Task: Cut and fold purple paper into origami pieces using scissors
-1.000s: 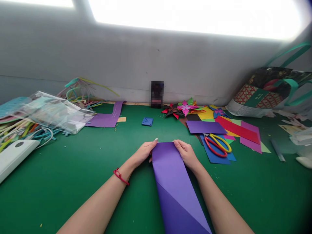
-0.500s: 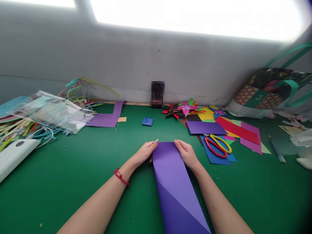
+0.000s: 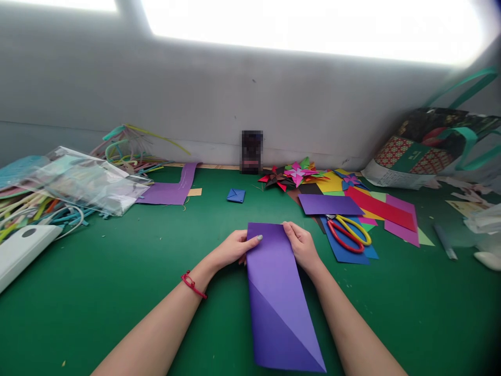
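A long purple sheet of paper [image 3: 274,282] is held between my hands, with a diagonal crease running across its lower half. My left hand [image 3: 237,246] grips its upper left edge, thumb flat on top and fingers curled underneath. At the upper right corner my right hand [image 3: 302,244] pinches the sheet; its fingertips behind the paper are hidden. Beyond the hands lies a small folded blue paper piece [image 3: 236,196]. To the right of my right hand, scissors [image 3: 348,233] with red and yellow handles rest on blue paper [image 3: 344,253].
Folded paper stars [image 3: 299,172] and coloured sheets [image 3: 381,209] lie at the back right, near a pen [image 3: 445,241] and a patterned bag [image 3: 415,151]. At left are a clear plastic sleeve [image 3: 97,180], a white device [image 3: 29,250] and purple paper [image 3: 166,192].
The purple sheet has shifted so its lower edge now shows. My left thumb has slid from the top left corner down onto the sheet's face. My right hand keeps its pinch.
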A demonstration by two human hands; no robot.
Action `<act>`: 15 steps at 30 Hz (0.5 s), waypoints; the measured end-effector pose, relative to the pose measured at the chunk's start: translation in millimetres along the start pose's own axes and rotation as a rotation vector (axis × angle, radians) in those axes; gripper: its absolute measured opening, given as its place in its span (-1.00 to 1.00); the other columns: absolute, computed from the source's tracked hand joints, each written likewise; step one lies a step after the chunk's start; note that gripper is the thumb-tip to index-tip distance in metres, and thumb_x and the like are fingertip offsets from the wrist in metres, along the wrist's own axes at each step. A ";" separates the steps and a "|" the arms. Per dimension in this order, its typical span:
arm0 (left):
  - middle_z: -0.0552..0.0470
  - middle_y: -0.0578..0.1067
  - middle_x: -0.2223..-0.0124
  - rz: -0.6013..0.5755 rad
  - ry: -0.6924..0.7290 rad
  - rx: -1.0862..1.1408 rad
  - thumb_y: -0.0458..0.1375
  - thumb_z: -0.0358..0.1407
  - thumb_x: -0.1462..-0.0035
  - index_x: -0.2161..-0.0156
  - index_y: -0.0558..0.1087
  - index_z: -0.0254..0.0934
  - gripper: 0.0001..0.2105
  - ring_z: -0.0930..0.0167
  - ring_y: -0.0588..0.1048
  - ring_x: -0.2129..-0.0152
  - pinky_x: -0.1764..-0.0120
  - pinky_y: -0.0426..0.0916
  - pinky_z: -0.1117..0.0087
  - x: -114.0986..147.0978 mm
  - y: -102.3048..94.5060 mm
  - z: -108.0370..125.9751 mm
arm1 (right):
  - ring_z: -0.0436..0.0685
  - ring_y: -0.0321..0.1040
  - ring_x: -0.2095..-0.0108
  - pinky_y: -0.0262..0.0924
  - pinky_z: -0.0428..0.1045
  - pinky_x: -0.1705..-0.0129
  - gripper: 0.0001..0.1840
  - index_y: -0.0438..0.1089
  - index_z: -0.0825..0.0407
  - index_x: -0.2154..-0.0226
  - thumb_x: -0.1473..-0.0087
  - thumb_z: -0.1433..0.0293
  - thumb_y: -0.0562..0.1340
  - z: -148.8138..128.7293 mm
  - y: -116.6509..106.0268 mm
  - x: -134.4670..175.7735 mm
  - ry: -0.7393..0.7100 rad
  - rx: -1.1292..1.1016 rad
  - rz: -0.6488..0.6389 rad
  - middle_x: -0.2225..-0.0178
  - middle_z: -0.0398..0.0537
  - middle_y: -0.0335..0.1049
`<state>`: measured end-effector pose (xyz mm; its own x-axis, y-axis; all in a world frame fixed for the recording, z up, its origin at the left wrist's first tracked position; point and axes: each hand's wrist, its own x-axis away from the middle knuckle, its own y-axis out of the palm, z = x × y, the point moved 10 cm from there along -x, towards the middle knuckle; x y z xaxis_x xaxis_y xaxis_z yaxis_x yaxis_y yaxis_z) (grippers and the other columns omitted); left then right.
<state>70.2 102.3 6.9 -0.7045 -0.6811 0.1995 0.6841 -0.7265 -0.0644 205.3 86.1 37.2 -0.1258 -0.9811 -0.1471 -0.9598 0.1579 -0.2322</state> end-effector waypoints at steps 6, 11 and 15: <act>0.16 0.27 0.69 -0.102 0.001 -0.055 -0.02 -0.03 -0.08 0.56 0.22 -0.32 -0.62 0.60 0.20 0.79 0.71 0.05 0.56 3.2 10.8 4.1 | -0.06 -0.13 0.59 -0.16 -0.12 0.57 -0.64 0.10 0.04 0.61 -0.12 0.21 0.03 -4.0 -13.5 -0.2 -0.019 -0.001 0.108 0.61 -0.25 -0.09; 0.16 0.26 0.72 -0.088 -0.029 -0.040 -0.01 -0.02 -0.05 0.57 0.21 -0.31 -0.62 0.58 0.21 0.81 0.72 0.02 0.56 0.8 9.1 -4.3 | -0.06 -0.12 0.60 -0.16 -0.12 0.58 -0.64 0.11 0.04 0.61 -0.12 0.20 0.03 -4.3 -11.6 -0.5 -0.018 -0.030 0.104 0.62 -0.25 -0.07; 0.16 0.27 0.69 -0.094 -0.027 -0.045 -0.03 -0.01 -0.06 0.54 0.22 -0.31 -0.62 0.56 0.22 0.79 0.69 0.07 0.53 1.8 9.1 -3.2 | -0.06 -0.11 0.59 -0.15 -0.12 0.57 -0.64 0.13 0.04 0.60 -0.12 0.20 0.03 -5.4 -14.5 -0.3 -0.019 -0.009 0.123 0.62 -0.25 -0.07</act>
<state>74.5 94.2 3.5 -0.7591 -0.6077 0.2331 0.6059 -0.7906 -0.0880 218.0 83.5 45.8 -0.2378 -0.9521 -0.1923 -0.9396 0.2756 -0.2030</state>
